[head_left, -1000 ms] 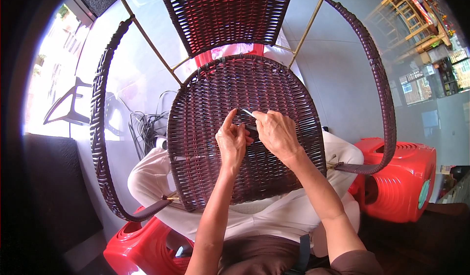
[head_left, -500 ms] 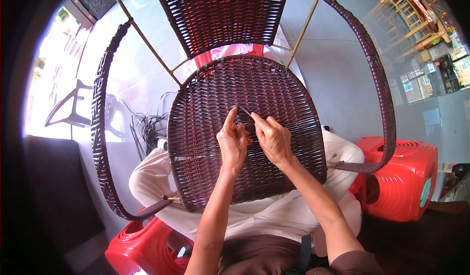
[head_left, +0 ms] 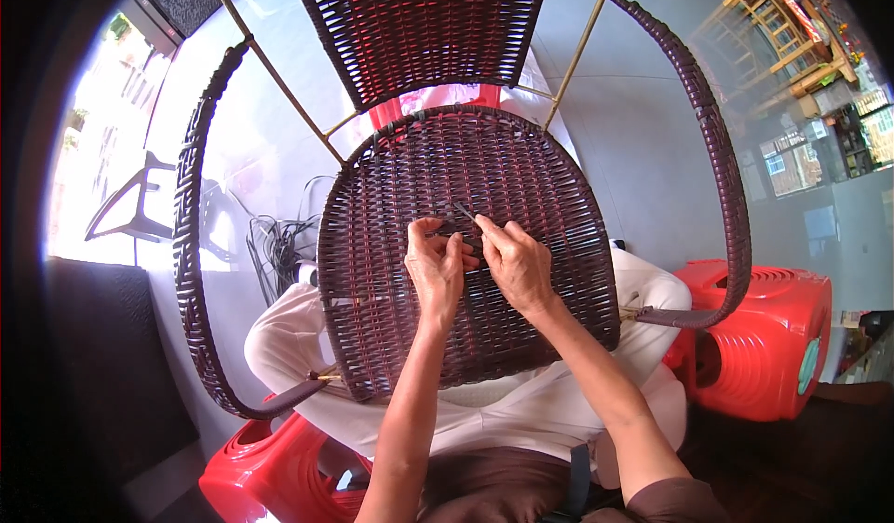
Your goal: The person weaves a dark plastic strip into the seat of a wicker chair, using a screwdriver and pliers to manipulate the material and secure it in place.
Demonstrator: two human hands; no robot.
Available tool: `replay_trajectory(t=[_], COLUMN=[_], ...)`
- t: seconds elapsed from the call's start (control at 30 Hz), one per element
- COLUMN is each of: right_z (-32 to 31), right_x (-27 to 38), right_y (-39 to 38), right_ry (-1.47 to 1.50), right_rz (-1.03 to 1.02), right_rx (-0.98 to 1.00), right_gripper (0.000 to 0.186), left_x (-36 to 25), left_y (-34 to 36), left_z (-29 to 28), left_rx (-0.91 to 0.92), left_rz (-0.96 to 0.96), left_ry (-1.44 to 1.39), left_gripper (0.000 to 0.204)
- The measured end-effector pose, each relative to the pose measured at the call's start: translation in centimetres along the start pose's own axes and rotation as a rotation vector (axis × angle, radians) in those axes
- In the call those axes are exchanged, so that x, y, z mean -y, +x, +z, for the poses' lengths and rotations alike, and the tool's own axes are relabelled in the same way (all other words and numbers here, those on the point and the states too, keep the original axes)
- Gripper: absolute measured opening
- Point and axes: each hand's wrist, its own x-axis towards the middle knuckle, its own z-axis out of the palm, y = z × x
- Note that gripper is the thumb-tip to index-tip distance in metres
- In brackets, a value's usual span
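Note:
A dark brown woven chair seat (head_left: 391, 183) lies across my lap, its backrest (head_left: 424, 20) stretching away at the far end. Over the middle of the weave my right hand (head_left: 520, 264) is closed on a thin grey pointed tool (head_left: 466, 212), whose tip is at the strands; its kind does not show clearly. Just left of it my left hand (head_left: 435, 267) rests on the seat, index finger bent and thumb drawn in. Whatever the left fingers pinch is hidden or too small to make out. Dark strands show between both hands.
Curved woven armrests (head_left: 191, 216) flank the seat, joined by brass-coloured rods (head_left: 289, 85). Red plastic stools stand at lower left (head_left: 270, 467) and right (head_left: 778, 337). Black cords (head_left: 275, 248) lie on the floor at left. A wooden rack (head_left: 792, 43) is far right.
My left index finger, stretched out to the tool's tip before, has bent back, and the left hand has drawn slightly down and left. The right hand keeps the tool almost in place.

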Motion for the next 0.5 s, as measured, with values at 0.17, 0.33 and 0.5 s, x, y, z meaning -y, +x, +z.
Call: replay_trajectory(t=[0.17, 0.33, 0.5], right_z=[-0.2, -0.2, -0.4], right_x=[0.1, 0.1, 0.4], right_y=[0.1, 0.1, 0.3], right_ry=[0.002, -0.003, 0.004], right_rz=[-0.003, -0.001, -0.009], right_rx=[0.007, 0.003, -0.001], right_gripper=[0.027, 0.027, 0.026], left_x=[-0.2, -0.3, -1.4], left_y=[0.4, 0.8, 0.7], left_z=[0.0, 0.1, -0.4], left_rx=[-0.032, -0.037, -0.025], left_rz=[-0.007, 0.010, -0.075], left_ry=[0.049, 0.077, 0.188], left_gripper=[0.023, 0.020, 0.019])
